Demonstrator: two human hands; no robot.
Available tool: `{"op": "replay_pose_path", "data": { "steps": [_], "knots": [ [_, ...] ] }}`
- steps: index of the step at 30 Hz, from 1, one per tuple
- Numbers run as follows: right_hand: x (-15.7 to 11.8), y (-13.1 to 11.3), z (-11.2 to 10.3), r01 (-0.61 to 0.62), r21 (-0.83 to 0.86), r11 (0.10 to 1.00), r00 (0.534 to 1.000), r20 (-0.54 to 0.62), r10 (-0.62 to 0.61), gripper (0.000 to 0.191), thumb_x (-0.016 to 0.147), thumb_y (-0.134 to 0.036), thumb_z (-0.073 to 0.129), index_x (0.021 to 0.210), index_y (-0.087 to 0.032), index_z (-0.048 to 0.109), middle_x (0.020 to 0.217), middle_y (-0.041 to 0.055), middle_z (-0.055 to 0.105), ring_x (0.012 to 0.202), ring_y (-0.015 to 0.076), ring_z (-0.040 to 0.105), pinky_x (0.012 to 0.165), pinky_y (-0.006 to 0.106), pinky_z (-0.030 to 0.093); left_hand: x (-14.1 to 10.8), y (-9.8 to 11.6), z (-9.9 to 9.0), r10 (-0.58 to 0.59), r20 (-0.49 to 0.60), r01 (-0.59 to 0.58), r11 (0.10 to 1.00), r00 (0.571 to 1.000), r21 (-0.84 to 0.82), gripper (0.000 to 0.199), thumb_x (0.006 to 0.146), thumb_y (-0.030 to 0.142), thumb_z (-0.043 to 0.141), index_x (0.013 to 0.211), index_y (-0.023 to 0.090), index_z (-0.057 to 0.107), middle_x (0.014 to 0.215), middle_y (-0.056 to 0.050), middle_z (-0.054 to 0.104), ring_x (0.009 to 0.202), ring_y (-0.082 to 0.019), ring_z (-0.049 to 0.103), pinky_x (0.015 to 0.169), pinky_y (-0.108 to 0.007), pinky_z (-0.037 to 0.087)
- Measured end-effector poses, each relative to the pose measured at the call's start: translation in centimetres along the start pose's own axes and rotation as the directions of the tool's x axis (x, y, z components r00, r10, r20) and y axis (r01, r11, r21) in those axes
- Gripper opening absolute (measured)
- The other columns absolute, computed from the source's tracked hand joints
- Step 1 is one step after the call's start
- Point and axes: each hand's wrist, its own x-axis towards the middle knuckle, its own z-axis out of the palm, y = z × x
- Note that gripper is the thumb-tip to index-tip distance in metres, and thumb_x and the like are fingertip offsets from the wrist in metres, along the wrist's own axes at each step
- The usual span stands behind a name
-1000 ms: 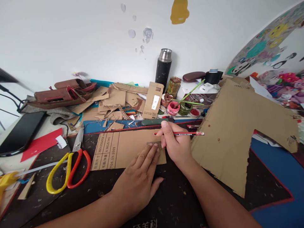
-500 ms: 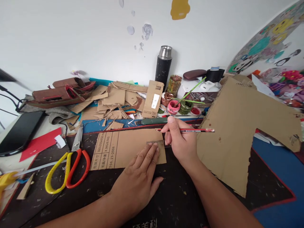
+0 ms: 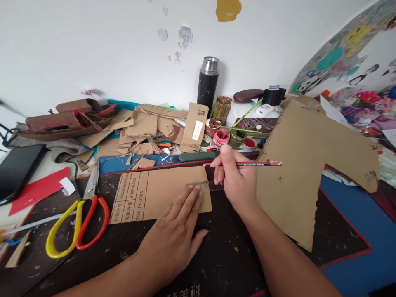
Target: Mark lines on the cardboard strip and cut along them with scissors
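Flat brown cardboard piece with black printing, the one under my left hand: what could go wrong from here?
The thin see-through ruler might pivot: the left hand presses near one end, while the other overhangs the edge of the brown cardboard piece.

The open pink paint jar stands beyond the right hand, so a careless reach with the red-and-black pencil could knock it and spill paint.
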Motion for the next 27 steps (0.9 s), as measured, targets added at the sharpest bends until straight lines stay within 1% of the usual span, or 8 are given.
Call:
{"op": "replay_pose_path", "data": {
  "steps": [3,5,13,18,21,23,27],
  "knots": [
    [0.1,0.1,-0.1,0.003,0.013,1.000,1.000,0.003,-0.003,0.060,0.104,-0.072,0.064,0.070,-0.024,0.066,0.045,-0.0056,0.049,0.037,0.0121,0.051,0.041,0.026,0.039,0.0,0.0,0.0,-0.001,-0.007,0.000,1.000,1.000,-0.020,0.075,0.118,0.048,0.032,0.176,0.002,0.020,0.173,-0.023,0.048,0.159,-0.037,0.048,0.118,-0.048,0.052],
    [0.1,0.1,-0.1,0.008,0.020,1.000,1.000,0.006,-0.008,0.058,0.106,-0.070,0.063,0.071,-0.024,0.066,0.045,-0.0058,0.050,0.037,0.0120,0.052,0.041,0.026,0.039,0.0,-0.1,0.0,0.001,-0.011,-0.002,0.999,1.000,-0.032,0.076,0.118,0.048,0.034,0.177,0.002,0.016,0.173,-0.023,0.048,0.159,-0.037,0.048,0.118,-0.049,0.053],
    [-0.1,-0.2,-0.1,0.010,-0.003,1.000,1.000,-0.005,-0.010,0.059,0.106,-0.071,0.061,0.071,-0.024,0.067,0.044,-0.0057,0.050,0.037,0.0123,0.053,0.041,0.026,0.040,0.0,-0.2,-0.1,-0.003,-0.018,0.002,0.998,1.000,-0.057,0.078,0.118,0.049,0.036,0.179,0.006,0.012,0.173,-0.022,0.049,0.158,-0.037,0.049,0.118,-0.048,0.054],
    [0.0,-0.1,-0.3,0.014,0.017,1.000,1.000,0.010,-0.014,0.057,0.107,-0.068,0.061,0.072,-0.024,0.068,0.045,-0.0058,0.051,0.038,0.0123,0.052,0.042,0.026,0.041,0.0,-0.2,-0.3,0.002,-0.017,-0.003,0.999,1.000,-0.040,0.078,0.119,0.048,0.034,0.179,0.004,0.010,0.172,-0.022,0.050,0.157,-0.037,0.051,0.117,-0.048,0.055],
    [0.1,0.3,-0.4,0.013,-0.030,0.999,0.999,0.037,-0.012,0.057,0.108,-0.068,0.062,0.072,-0.024,0.068,0.046,-0.0051,0.052,0.039,0.0126,0.053,0.044,0.027,0.042,0.0,-0.2,-0.3,-0.004,-0.019,0.003,0.998,1.000,-0.056,0.078,0.118,0.048,0.035,0.179,0.006,0.009,0.172,-0.022,0.049,0.157,-0.037,0.051,0.119,-0.048,0.053],
    [0.1,0.6,-0.5,0.014,-0.074,0.997,0.997,0.074,-0.009,0.058,0.109,-0.068,0.060,0.072,-0.024,0.068,0.047,-0.0046,0.053,0.040,0.0129,0.053,0.045,0.027,0.042,0.0,-0.2,-0.3,-0.006,-0.021,0.005,0.998,1.000,-0.060,0.078,0.118,0.048,0.035,0.180,0.007,0.008,0.172,-0.022,0.050,0.157,-0.036,0.051,0.120,-0.048,0.052],
    [0.1,0.8,-0.7,0.020,-0.187,0.982,0.990,0.141,0.007,0.063,0.109,-0.071,0.055,0.069,-0.024,0.068,0.048,-0.0027,0.056,0.043,0.0140,0.055,0.047,0.027,0.040,0.0,-0.3,-0.3,0.004,-0.018,-0.005,0.999,1.000,-0.054,0.079,0.118,0.048,0.035,0.179,0.005,0.008,0.171,-0.023,0.051,0.158,-0.037,0.050,0.121,-0.048,0.052]
  ]
}}
